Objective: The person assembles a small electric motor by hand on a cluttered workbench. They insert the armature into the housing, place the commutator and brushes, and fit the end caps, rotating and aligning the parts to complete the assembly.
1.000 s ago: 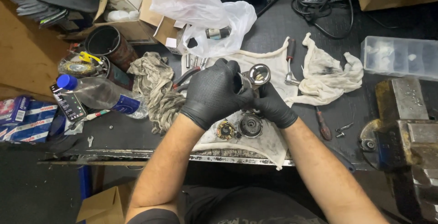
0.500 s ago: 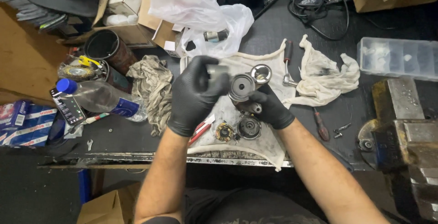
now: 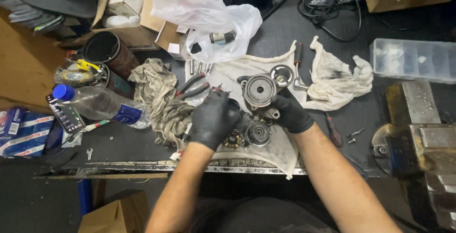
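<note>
1. Left hand now sitting lower and further left than a second ago, off the top of the round metal housing and gripping a small tool beside it.
2. Housing now lying uncovered, its disc face turned up, having been hidden under the left glove a second ago.
3. Right hand now cupping the housing from the right and below, having shifted slightly right.
4. Red-handled pliers now showing fully on the white cloth.
</note>
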